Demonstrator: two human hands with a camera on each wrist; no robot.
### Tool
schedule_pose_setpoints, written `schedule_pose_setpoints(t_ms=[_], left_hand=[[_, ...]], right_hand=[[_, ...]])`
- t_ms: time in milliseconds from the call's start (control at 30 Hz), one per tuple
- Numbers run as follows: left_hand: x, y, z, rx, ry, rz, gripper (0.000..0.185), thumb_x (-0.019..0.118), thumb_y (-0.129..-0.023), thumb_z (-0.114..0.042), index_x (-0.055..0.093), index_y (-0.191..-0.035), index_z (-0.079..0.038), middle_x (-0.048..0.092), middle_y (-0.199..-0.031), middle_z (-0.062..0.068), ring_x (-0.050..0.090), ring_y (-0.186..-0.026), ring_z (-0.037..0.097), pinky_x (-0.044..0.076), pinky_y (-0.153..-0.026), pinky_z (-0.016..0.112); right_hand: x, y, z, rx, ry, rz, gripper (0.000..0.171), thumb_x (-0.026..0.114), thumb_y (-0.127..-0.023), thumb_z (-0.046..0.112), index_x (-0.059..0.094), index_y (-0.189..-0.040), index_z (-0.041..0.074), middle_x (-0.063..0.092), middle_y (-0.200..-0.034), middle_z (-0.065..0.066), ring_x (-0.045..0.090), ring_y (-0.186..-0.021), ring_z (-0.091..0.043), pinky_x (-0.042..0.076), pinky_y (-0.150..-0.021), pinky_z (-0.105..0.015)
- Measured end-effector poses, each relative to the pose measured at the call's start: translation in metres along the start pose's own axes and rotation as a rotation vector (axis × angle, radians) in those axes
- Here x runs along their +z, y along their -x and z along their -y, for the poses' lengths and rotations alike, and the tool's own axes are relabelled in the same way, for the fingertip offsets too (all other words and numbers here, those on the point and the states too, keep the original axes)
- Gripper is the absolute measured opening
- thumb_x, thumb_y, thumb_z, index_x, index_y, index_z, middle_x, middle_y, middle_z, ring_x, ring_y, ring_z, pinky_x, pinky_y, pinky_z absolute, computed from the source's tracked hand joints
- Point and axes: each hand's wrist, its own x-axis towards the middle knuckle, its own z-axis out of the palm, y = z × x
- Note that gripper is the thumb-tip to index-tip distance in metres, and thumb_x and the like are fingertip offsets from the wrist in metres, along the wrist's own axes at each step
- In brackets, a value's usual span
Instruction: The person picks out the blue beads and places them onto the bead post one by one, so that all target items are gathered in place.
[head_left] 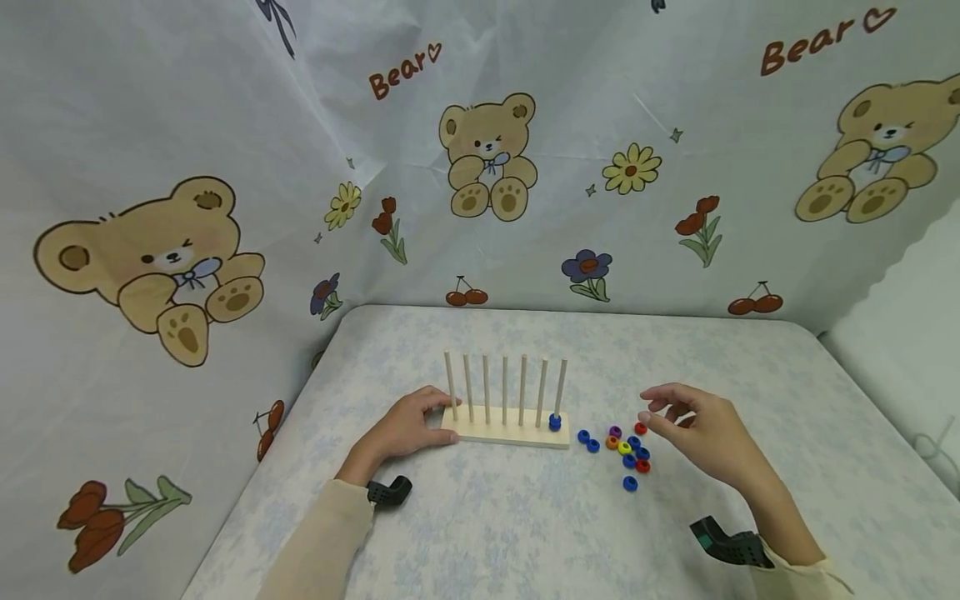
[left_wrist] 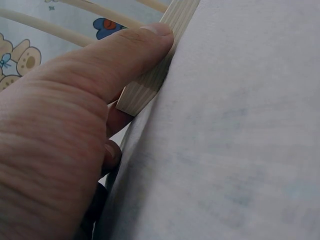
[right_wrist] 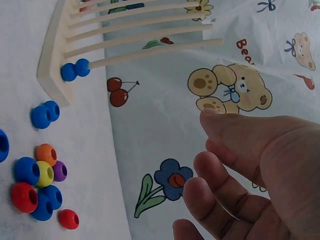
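Observation:
A pale wooden peg rack (head_left: 498,431) stands upright on the table, a row of several thin pegs rising from its base. Two blue beads (right_wrist: 75,70) are stacked at the foot of the rightmost peg. My left hand (head_left: 411,425) grips the left end of the base, with the thumb (left_wrist: 155,35) along its front edge. To the right of the loose beads, my right hand (head_left: 708,433) hovers with loosely bent fingers and holds nothing. Near its fingertips in the head view lies a red bead (head_left: 641,428).
Right of the rack lie loose beads: several blue ones, a yellow bead (right_wrist: 44,173), an orange bead (right_wrist: 46,154), a purple bead (right_wrist: 60,171) and red ones. A pair of blue beads (head_left: 588,441) sits closest to the base. A bear-printed curtain (head_left: 555,225) hangs behind the table.

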Motion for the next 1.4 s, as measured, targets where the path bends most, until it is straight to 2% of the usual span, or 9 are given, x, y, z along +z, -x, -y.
schedule_pose_setpoints(t_ms=[200,367,500,900,1133,1267,1400], left_hand=[[0.0,0.0,-0.003,-0.006,-0.015,0.027,0.057,0.067,-0.067,-0.07,0.056,-0.117,-0.045,0.052,-0.115,-0.023,0.049,-0.096,0.008,0.04,-0.079,0.033],[0.0,0.001,-0.005,0.007,-0.02,0.026,0.06,0.066,-0.068,-0.07,0.058,-0.119,-0.041,0.052,-0.116,-0.022,0.049,-0.094,0.01,0.039,-0.077,0.033],[0.0,0.0,-0.004,0.006,-0.028,0.018,0.059,0.067,-0.067,-0.07,0.057,-0.118,-0.042,0.051,-0.115,-0.024,0.05,-0.096,0.007,0.041,-0.08,0.033],[0.001,-0.001,0.0,0.025,-0.042,0.017,0.054,0.067,-0.069,-0.069,0.055,-0.117,-0.045,0.052,-0.117,-0.022,0.051,-0.102,0.006,0.043,-0.083,0.033],[0.001,-0.001,0.001,0.017,-0.035,0.019,0.055,0.067,-0.069,-0.069,0.054,-0.117,-0.046,0.052,-0.119,-0.022,0.051,-0.108,0.006,0.043,-0.089,0.036],[0.0,-0.001,0.001,0.003,-0.021,0.015,0.056,0.067,-0.067,-0.071,0.055,-0.117,-0.047,0.052,-0.116,-0.024,0.051,-0.105,0.005,0.043,-0.089,0.036],[0.0,-0.001,0.0,-0.013,-0.01,0.009,0.056,0.067,-0.066,-0.072,0.055,-0.115,-0.048,0.052,-0.113,-0.026,0.051,-0.102,0.004,0.043,-0.089,0.036]], right_hand=[[0.006,0.011,-0.007,0.016,0.001,0.071,0.026,0.071,-0.083,0.037,0.066,-0.105,0.023,0.065,-0.085,0.009,0.054,-0.07,-0.004,0.047,-0.06,-0.021],[0.011,0.019,-0.011,0.058,-0.008,0.114,0.028,0.069,-0.084,0.039,0.067,-0.106,0.021,0.067,-0.089,0.009,0.053,-0.071,-0.004,0.047,-0.061,-0.021],[0.017,0.025,-0.012,0.118,-0.021,0.143,0.031,0.067,-0.085,0.044,0.067,-0.108,0.023,0.065,-0.09,0.007,0.055,-0.072,-0.006,0.046,-0.058,-0.022],[0.032,0.035,-0.009,0.211,-0.045,0.191,0.034,0.071,-0.082,0.04,0.067,-0.108,0.018,0.063,-0.083,0.004,0.052,-0.063,-0.006,0.041,-0.051,-0.022],[0.038,0.037,-0.011,0.237,-0.042,0.224,0.029,0.072,-0.082,0.036,0.068,-0.105,0.018,0.061,-0.08,0.005,0.049,-0.062,-0.007,0.039,-0.051,-0.022],[0.042,0.041,-0.015,0.244,-0.053,0.256,0.025,0.073,-0.082,0.034,0.068,-0.102,0.02,0.057,-0.076,0.006,0.047,-0.059,-0.006,0.037,-0.05,-0.021],[0.046,0.044,-0.017,0.258,-0.077,0.271,0.027,0.073,-0.08,0.038,0.068,-0.102,0.022,0.056,-0.076,0.006,0.046,-0.059,-0.006,0.037,-0.051,-0.022]])
